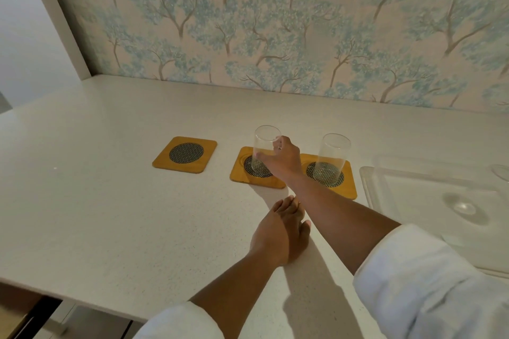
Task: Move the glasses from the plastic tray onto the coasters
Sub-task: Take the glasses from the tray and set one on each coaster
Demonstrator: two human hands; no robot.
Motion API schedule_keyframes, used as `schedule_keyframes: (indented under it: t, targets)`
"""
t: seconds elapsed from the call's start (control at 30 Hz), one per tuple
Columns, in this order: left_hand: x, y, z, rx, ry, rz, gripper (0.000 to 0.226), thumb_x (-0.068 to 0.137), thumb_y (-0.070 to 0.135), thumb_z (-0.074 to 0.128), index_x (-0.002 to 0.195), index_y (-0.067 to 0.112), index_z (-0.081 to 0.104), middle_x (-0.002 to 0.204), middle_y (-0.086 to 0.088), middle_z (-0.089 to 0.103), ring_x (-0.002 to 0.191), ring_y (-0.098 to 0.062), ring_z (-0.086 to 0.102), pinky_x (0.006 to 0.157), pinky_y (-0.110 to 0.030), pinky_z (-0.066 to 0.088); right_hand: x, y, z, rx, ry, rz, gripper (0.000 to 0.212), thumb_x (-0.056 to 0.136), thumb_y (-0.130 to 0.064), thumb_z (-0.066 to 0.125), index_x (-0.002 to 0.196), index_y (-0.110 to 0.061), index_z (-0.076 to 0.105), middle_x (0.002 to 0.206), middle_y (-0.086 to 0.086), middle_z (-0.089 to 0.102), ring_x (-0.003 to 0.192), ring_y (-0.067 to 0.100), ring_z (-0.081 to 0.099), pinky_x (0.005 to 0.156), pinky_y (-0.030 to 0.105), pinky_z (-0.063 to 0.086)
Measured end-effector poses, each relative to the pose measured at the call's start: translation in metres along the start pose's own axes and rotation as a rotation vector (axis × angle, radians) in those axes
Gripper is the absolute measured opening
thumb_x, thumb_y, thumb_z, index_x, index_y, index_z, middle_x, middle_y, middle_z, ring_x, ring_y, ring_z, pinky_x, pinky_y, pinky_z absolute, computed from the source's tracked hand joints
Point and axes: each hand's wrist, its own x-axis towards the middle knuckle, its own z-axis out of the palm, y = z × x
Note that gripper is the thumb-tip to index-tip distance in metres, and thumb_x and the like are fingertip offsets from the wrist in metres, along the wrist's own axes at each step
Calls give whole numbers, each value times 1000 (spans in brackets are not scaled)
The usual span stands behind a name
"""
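Three yellow coasters with dark mesh centres lie in a row on the white counter. The left coaster [185, 155] is bare. My right hand [281, 161] grips a clear glass [264, 146] that stands on or just above the middle coaster [253, 172]. A second clear glass [332, 155] stands upright on the right coaster [330, 177]. My left hand [278, 231] rests flat on the counter in front of the coasters, fingers together, holding nothing. The clear plastic tray [369, 187] lies at the right, with part of another glass [501, 172] at the frame's right edge.
A wall with tree-patterned wallpaper [275, 22] rises directly behind the counter. The counter's front edge [82, 297] runs along the lower left, with a drawer below. A white pillar [55, 22] stands at the back left.
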Motion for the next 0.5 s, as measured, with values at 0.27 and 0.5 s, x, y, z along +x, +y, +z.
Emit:
schedule_keyframes:
  t: [0.27,0.5]
  targets:
    - [-3,4,-8,-27,2,16,77,86,46,0,144,20,45,153,2,41,146,-11,23,121,-35,10,-2,0,4,-12,-17,8,79,74,-43,81,138,-9,47,139,14,55,126,27,54,96,33,49]
    - [0,-1,0,-9,-24,-35,75,88,50,2,145,22,42,155,6,37,147,-7,18,122,-31,3,-4,-2,-5,-6,-36,39,72,73,-35,84,128,-5,49,133,16,57,121,29,55,82,29,48]
